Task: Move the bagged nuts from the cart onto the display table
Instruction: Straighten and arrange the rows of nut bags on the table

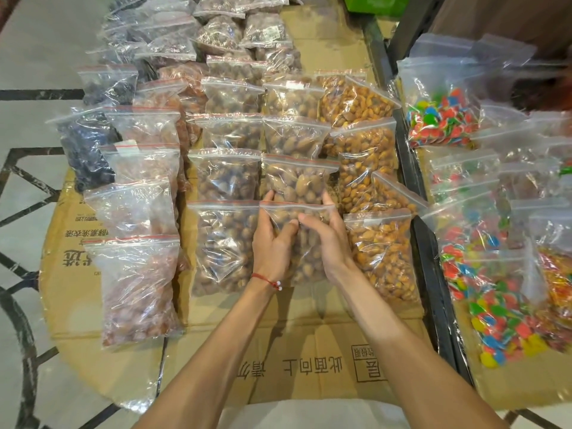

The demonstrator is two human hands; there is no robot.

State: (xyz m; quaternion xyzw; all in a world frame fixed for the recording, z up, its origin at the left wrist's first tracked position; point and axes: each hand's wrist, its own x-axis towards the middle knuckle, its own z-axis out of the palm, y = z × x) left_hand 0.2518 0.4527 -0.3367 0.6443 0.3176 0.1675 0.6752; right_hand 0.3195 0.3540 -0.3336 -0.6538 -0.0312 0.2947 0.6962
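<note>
My left hand point(272, 239) and right hand point(325, 239) grip a clear plastic bag of brown almonds point(302, 263). Flat brown cardboard point(294, 351) lies beneath.

Both bare forearms reached forward and converged. The left hand point(272, 239), a red string bracelet point(266, 280) at its wrist, and the right hand point(328, 239) gripped a clear zip bag of brown nuts point(305, 263) by its sides, thumbs across the front.

Upside-down "此面向上", perhaps "洗衣液", on the cardboard point(309, 335)
</note>
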